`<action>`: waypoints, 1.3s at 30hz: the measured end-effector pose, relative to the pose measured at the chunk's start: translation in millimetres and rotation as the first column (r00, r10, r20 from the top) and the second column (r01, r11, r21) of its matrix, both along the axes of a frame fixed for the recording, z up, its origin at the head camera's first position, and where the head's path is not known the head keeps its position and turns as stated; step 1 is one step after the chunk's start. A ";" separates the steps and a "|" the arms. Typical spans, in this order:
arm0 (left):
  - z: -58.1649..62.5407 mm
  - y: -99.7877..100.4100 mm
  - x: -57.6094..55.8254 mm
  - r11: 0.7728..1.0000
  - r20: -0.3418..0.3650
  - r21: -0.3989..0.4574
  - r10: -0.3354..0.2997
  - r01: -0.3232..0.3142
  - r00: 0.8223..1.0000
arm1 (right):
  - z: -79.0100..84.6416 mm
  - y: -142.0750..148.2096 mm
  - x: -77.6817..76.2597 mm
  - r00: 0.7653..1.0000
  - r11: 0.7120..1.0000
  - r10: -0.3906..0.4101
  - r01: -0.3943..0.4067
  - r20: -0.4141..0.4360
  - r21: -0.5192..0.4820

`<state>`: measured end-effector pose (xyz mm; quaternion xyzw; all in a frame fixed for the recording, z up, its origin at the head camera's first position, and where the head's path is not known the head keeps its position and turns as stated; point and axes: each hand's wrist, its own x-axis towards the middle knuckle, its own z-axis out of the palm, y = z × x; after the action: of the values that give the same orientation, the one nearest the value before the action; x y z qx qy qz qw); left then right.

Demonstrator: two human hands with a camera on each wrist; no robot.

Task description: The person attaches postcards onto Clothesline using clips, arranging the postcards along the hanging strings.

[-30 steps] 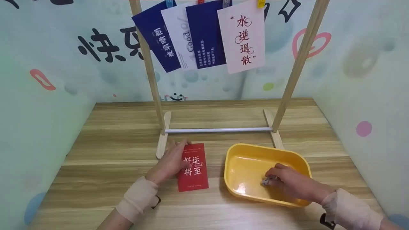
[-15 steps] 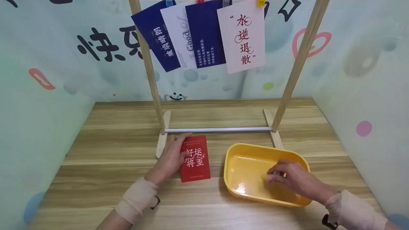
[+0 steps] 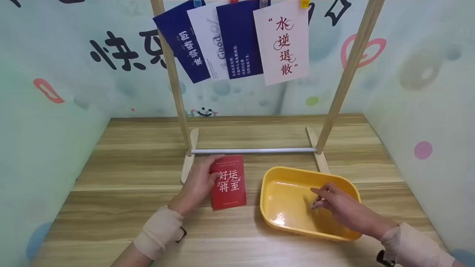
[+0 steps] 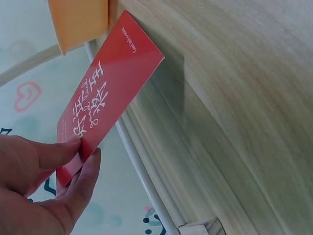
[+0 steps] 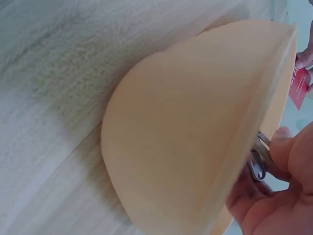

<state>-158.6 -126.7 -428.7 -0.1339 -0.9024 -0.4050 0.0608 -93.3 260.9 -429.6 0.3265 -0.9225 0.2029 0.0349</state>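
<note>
My left hand [image 3: 198, 180] pinches a red card [image 3: 231, 193] with white lettering by its left side, thumb on its face. In the left wrist view the card [image 4: 117, 68] is tilted, its near end raised off the table. Over the yellow plastic basin [image 3: 284, 198] my right hand [image 3: 343, 209] holds a small grey clip [image 3: 317, 202] between thumb and fingers. Part of that clip [image 5: 257, 166] shows past the basin's rim in the right wrist view; the fingers hide the remainder.
A wooden stand with upright posts [image 3: 347, 79] and a white lower bar [image 3: 254, 151] stands behind. Several cards, among them a pale pink one [image 3: 282, 44], hang above from coloured clips [image 3: 304, 3]. Printed walls enclose the wood-grain table [image 3: 130, 155].
The red card has moved away from me and slightly right with my left hand. Within the basin, my right hand has shifted a little and the clip has turned in its fingers.
</note>
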 end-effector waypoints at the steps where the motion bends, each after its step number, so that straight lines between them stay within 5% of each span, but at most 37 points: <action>1: 0.5 0.2 -0.3 1.000 -0.010 0.002 -0.001 0.001 1.000 | 2.3 -0.5 -0.1 0.999 1.000 -0.005 0.005 0.036 -0.010; 5: 5.0 2.2 -1.1 1.000 -0.017 0.010 0.000 0.000 1.000 | 12.9 -3.4 -0.4 0.966 0.994 -0.090 0.102 0.243 -0.039; 8: 8.2 3.9 -1.5 1.000 -0.008 0.018 -0.001 0.001 1.000 | 15.7 -5.8 0.0 0.951 0.986 -0.128 0.152 0.282 -0.064; 25: 31.1 21.2 -3.0 0.999 -0.076 0.028 -0.025 0.027 0.997 | 30.3 -5.3 -5.3 0.993 0.988 -0.118 0.120 0.029 -0.100; 39: 67.1 41.3 -6.6 0.990 -0.110 0.087 -0.105 0.115 0.988 | 75.3 -11.4 -15.0 0.970 0.989 -0.146 0.139 -0.194 -0.048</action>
<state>-165.2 -85.4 -361.6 -0.2016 -0.8694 -0.4416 0.0917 -108.3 249.5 -354.3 0.2773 -0.9319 0.1823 0.1463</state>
